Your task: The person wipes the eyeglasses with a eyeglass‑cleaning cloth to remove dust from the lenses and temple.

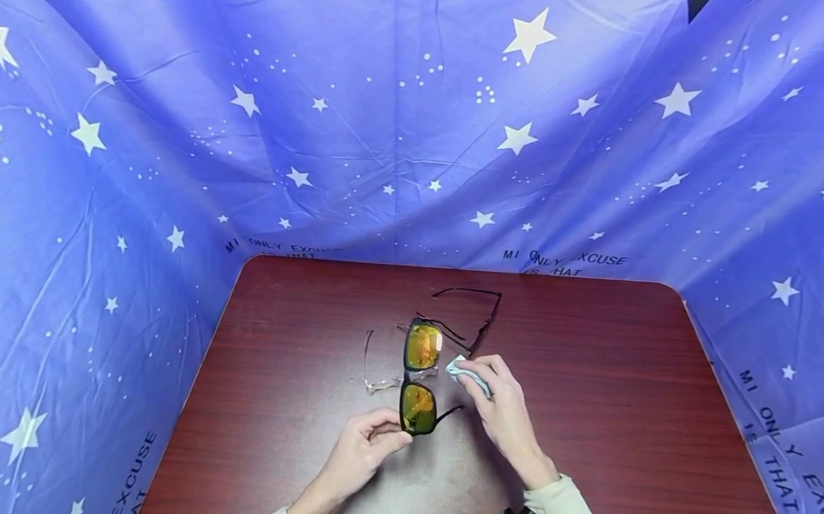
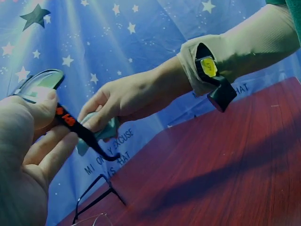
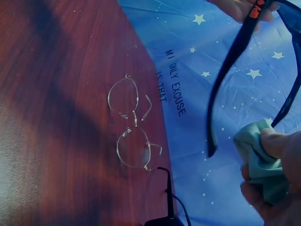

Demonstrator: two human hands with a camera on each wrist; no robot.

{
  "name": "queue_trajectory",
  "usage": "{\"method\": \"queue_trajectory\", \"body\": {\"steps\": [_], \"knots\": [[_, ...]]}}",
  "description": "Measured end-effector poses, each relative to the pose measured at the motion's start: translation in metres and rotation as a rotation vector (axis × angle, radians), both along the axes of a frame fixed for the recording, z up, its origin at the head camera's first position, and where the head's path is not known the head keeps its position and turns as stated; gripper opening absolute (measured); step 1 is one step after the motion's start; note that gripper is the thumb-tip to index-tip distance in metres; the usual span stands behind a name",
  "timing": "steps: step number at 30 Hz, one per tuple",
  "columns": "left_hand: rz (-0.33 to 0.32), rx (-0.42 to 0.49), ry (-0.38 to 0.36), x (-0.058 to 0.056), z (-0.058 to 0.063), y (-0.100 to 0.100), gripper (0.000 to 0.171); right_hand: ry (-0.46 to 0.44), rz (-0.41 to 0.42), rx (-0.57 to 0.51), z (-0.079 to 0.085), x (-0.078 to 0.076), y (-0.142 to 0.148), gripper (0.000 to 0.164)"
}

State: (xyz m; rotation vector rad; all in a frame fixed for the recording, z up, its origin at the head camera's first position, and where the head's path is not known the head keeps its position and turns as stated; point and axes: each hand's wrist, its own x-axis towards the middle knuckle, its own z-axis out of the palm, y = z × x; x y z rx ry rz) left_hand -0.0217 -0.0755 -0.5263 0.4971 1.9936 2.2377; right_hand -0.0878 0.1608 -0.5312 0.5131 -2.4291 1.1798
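A pair of black sunglasses (image 1: 418, 408) with yellow-orange mirrored lenses is held up over the table, lenses toward the head camera. My left hand (image 1: 365, 450) pinches it at the lower end of the frame, near a hinge. An orange mark shows on the temple arm (image 2: 70, 121) in the left wrist view. My right hand (image 1: 507, 414) grips a folded pale blue-green cloth (image 3: 258, 155), just right of the sunglasses. In the right wrist view the cloth is close to the tip of one temple arm; whether they touch I cannot tell.
Thin wire-framed round eyeglasses (image 3: 136, 126) lie on the dark red table (image 1: 273, 427), partly behind the sunglasses in the head view. Black-framed glasses (image 1: 487, 319) lie farther back. A blue star-printed cloth (image 1: 396, 121) hangs around the table's back and sides.
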Motion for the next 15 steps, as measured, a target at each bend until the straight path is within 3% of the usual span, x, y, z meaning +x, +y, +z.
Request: {"method": "queue_trajectory", "body": {"steps": [6,8,13,15], "knots": [[-0.164,-0.030,0.001,0.001,-0.002,0.001,0.018,0.007,0.036,-0.076,0.006,-0.004,-0.005,0.032],[-0.206,-0.024,0.007,0.002,-0.004,0.002,0.018,0.042,0.032,-0.134,0.020,-0.001,-0.010,0.032],[-0.251,-0.017,0.035,0.002,-0.005,0.003,0.016,0.114,-0.002,-0.256,0.039,0.001,-0.018,0.032],[-0.262,-0.025,0.055,0.002,-0.004,0.003,0.015,0.117,-0.012,-0.277,0.031,-0.003,-0.016,0.032]]}}
